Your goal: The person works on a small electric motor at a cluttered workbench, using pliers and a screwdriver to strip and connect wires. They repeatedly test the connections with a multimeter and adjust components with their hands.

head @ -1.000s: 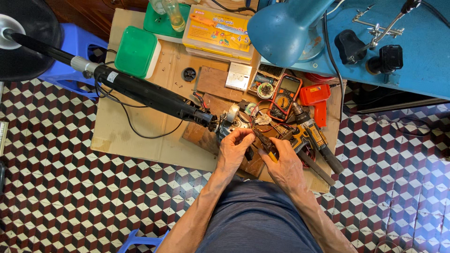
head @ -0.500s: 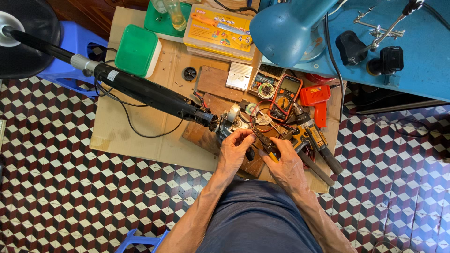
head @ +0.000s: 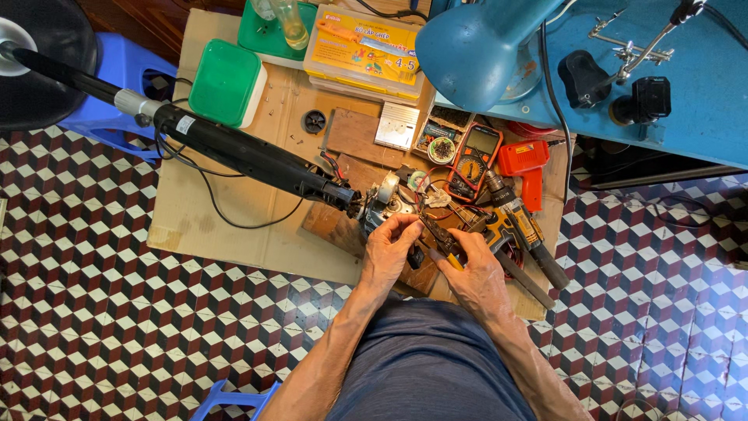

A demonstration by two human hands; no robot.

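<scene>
We see our left hand (head: 387, 251) on the small motor assy (head: 383, 204) at the end of the long black fan pole (head: 241, 154), fingers curled over it. Our right hand (head: 473, 269) sits just beside, gripping a yellow-handled tool (head: 446, 248) w/ its tip toward the motor. All rests on a cardboard sheet (head: 202, 226) over the checkered floor (head: 101, 327). Near the hands: cordless drill (head: 520, 226), orange multimeter (head: 474, 160), red glue gun (head: 525, 165). Farther up: green box (head: 225, 84), yellow parts case (head: 365, 53), blue lamp shade (head: 479, 43).

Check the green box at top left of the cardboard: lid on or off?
On. The green box shows an unbroken green lid over its white base; no contents visible.
</scene>
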